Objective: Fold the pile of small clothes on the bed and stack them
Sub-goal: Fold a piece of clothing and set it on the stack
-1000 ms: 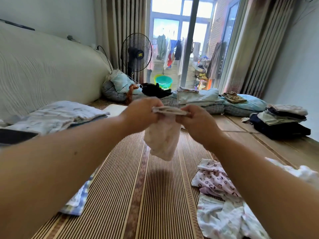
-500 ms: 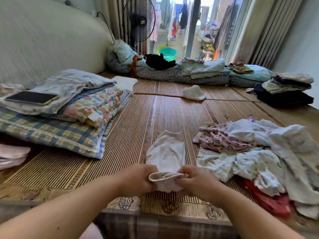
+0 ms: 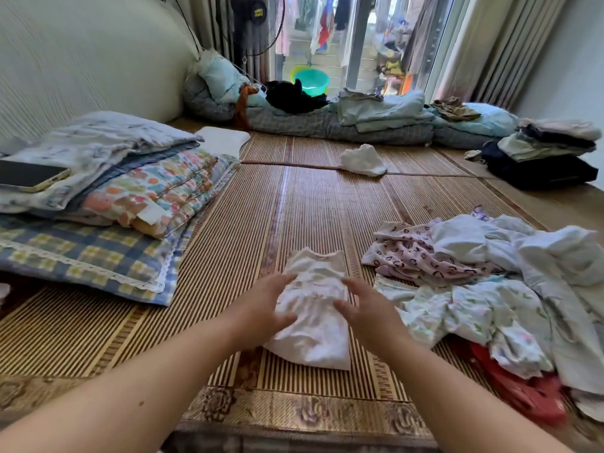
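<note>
Small white garment point(image 3: 318, 322) is lying flat but creased on the woven mat point(image 3: 294, 207); pile of unfolded pale, printed clothes point(image 3: 490, 282) is sprawling just beside it, on its right.

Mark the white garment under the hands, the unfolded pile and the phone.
white garment point(image 3: 313, 322), head view, its wrinkled middle
unfolded pile point(image 3: 474, 308), head view, floral piece near its front
phone point(image 3: 26, 173), head view, dark screen
</note>
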{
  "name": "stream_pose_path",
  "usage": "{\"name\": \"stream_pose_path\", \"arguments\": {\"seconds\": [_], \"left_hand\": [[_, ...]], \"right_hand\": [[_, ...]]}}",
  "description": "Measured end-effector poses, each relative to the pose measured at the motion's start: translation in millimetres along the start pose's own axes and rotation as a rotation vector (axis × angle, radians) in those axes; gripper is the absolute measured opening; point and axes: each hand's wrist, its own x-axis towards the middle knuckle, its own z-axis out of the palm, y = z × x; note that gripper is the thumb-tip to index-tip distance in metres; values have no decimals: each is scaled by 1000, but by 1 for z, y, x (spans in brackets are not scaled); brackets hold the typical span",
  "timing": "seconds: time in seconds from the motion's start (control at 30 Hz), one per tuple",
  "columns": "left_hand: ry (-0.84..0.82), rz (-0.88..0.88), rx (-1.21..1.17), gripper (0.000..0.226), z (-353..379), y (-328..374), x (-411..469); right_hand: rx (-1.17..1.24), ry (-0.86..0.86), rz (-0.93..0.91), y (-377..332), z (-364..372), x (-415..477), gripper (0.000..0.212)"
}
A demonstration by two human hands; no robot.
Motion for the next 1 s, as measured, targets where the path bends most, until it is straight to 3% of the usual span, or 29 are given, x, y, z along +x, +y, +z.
{"name": "stream_pose_path", "arguments": {"seconds": [0.07,0.17,0.33,0.4,0.5,0.6,0.7,0.87,1.0], "left_hand": [[-129,105,189,70,4,-3,-7],[-347,119,446,76,7,-14,-12],[-225,176,610,59,8,-24,-14],[-172,223,599,44,4,-30,-16],[-163,178,346,21,-7,-33,-23],[-175,116,-41,21,-22,-21,-28],[-112,99,-254,20,-31,-11,-20],[150,-89,-454,19,-26,-4,23],[226,-164,-356,49,-14,-2,47]], "right_hand": [[-167,-102,-146,6,2,-13,45],[-525,-331,-304,21,10,-22,56],[-690,-219,-465,43,17,-22,37],[-620,-196,-457,46,15,-23,30],[-235,-216,-279,41,6,-26,22],[76,-221,-156,26,-12,-30,23],[284,-271,-35,11,-21,-15,21],[365,-63,120,5,-15,37,18],[227,-16,127,8,-8,57,41]]}}
